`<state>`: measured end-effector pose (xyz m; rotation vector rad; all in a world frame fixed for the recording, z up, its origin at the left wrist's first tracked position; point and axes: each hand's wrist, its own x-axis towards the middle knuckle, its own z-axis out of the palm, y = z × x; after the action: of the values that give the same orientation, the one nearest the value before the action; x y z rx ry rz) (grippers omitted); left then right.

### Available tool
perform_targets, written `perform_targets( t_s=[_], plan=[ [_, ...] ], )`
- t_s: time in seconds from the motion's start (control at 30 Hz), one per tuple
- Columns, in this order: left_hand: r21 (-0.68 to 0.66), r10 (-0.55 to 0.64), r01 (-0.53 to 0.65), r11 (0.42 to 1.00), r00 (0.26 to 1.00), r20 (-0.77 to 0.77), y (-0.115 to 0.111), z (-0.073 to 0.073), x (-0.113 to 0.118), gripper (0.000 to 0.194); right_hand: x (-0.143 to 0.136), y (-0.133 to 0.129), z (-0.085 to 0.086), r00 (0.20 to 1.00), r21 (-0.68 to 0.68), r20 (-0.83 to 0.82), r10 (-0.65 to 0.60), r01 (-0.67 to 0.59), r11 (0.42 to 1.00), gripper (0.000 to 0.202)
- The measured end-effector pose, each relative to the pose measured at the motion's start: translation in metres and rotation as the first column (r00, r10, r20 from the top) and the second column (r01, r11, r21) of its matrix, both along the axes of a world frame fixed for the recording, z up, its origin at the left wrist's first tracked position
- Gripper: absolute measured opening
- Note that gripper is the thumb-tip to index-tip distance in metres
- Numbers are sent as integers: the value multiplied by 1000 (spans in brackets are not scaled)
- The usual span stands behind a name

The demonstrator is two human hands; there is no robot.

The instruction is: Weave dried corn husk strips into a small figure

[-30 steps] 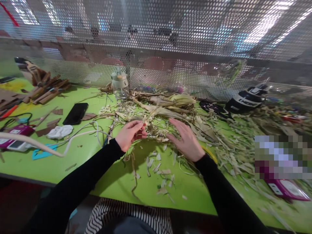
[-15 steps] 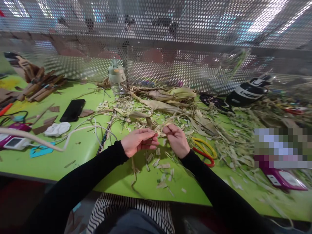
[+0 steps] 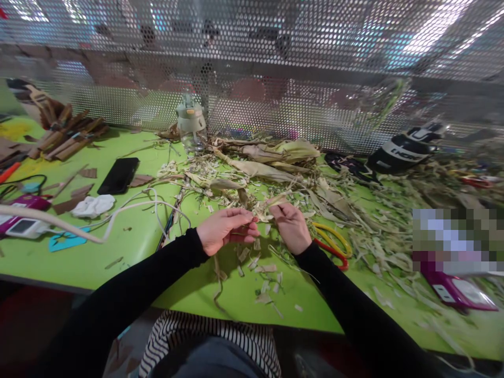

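Dried husk leaves point(image 3: 271, 157) and many pale husk scraps point(image 3: 265, 269) lie on the green table point(image 3: 142, 262). In the middle, my left hand point(image 3: 228, 229) has its thumb and index finger pinched together around something too small to make out. To its right, my right hand point(image 3: 290, 226) is closed, with a pale husk strip point(image 3: 280, 199) at its fingertips. The two hands are a small gap apart. Scissors with yellow and red handles point(image 3: 342, 247) rest just right of my right wrist.
A clear bottle point(image 3: 191, 126) and a black bottle point(image 3: 405, 149) stand or lean by the perforated metal screen point(image 3: 252, 94). On the left are a phone point(image 3: 118, 176), a white cable point(image 3: 108, 226), crumpled tissue point(image 3: 93, 206) and brown rolled pieces point(image 3: 73, 139). Husk shreds cover the right side.
My right hand has moved slightly to the right, widening the gap between the hands. My left hand is nearly where it was, and the view has shifted a little.
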<state>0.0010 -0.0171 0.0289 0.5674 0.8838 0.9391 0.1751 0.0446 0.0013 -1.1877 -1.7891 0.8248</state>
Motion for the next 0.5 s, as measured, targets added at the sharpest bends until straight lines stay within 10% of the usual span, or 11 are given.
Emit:
perform_targets(
  t_s=[0.3, 0.4, 0.5],
  plan=[
    [361, 308, -193, 912, 905, -295, 11, -7, -8, 13, -3, -15, -3, 929, 196, 369, 18, -97, 976, 28],
    [642, 509, 40, 766, 573, -642, 17, -14, -13, 12, -10, -33, -6, 806, 393, 592, 10, -299, 870, 29],
    [594, 584, 413, 690, 168, -794, 17, -22, -11, 18, -8, -41, 5, 788, 522, 614, -52, -355, 776, 29]
  ],
)
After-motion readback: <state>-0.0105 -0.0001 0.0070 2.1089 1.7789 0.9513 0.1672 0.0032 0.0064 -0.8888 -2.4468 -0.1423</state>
